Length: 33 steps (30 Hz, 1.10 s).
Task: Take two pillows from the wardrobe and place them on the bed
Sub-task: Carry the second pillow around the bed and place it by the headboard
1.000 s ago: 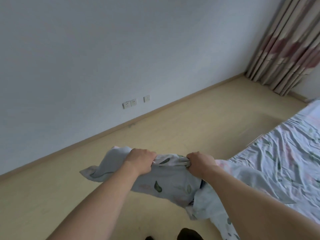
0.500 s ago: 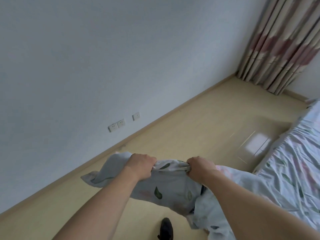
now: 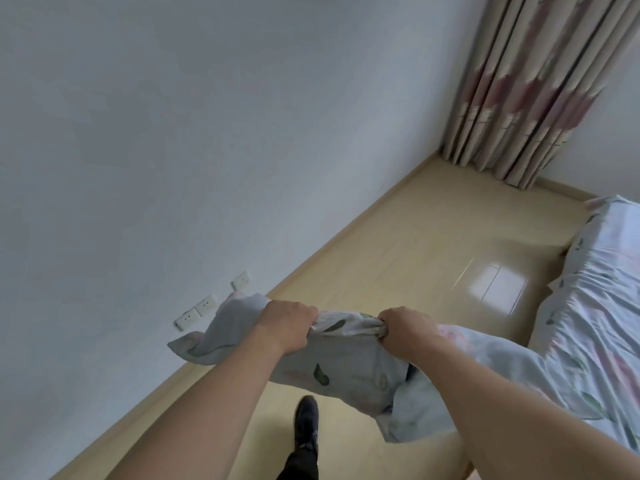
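I hold pale blue pillows [image 3: 346, 368] with a green leaf print in front of me, above the floor. My left hand [image 3: 287, 323] grips the bunched top edge on the left. My right hand [image 3: 405, 329] grips the same edge on the right. The fabric hangs down and trails right toward the bed [image 3: 595, 323], which has a matching leaf-print sheet and fills the right edge of the view. I cannot tell whether one or two pillows are in my grip. No wardrobe is in view.
A white wall [image 3: 173, 133] with three sockets [image 3: 204, 306] runs along the left. Light wooden floor [image 3: 415, 244] lies between wall and bed. Patterned curtains [image 3: 540, 81] hang in the far corner. My dark shoe [image 3: 306, 420] is stepping forward.
The view has swung left and forward along the floor. The bed has slid toward the right edge, and my foot has come forward. Both hands keep the same grip.
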Available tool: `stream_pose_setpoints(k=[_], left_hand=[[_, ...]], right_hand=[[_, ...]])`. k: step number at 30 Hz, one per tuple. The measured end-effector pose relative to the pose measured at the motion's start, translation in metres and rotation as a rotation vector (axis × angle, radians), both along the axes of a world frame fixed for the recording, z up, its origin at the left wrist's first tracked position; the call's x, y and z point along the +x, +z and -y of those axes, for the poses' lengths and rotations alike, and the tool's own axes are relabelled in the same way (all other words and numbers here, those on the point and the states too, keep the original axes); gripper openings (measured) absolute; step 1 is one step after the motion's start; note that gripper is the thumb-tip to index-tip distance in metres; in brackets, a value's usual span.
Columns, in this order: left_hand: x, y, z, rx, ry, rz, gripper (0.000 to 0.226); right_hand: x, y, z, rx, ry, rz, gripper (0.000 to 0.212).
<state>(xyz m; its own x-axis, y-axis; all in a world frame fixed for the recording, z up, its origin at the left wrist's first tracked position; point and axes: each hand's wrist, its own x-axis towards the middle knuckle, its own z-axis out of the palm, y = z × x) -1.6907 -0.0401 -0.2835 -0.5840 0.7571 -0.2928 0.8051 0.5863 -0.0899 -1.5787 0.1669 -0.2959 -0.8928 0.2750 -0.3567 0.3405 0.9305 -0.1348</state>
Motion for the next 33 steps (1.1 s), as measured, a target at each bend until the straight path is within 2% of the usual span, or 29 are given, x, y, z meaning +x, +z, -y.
stream_pose_setpoints(k=[14,23,33], left_hand=[[-0.238,-0.004,-0.124,0.017,-0.138,0.069,0.014],[-0.326,-0.013,-0.253,0.013,-0.246,0.080,0.018],[-0.391,-0.019,-0.436,0.001,-0.292,0.069,0.016]], right_hand=[[-0.206,-0.003,-0.103,0.027,-0.137,0.004,0.019],[-0.275,-0.010,-0.216,0.039,-0.247,0.023,0.021],[-0.331,-0.016,-0.386,-0.014,-0.335,0.028,0.022]])
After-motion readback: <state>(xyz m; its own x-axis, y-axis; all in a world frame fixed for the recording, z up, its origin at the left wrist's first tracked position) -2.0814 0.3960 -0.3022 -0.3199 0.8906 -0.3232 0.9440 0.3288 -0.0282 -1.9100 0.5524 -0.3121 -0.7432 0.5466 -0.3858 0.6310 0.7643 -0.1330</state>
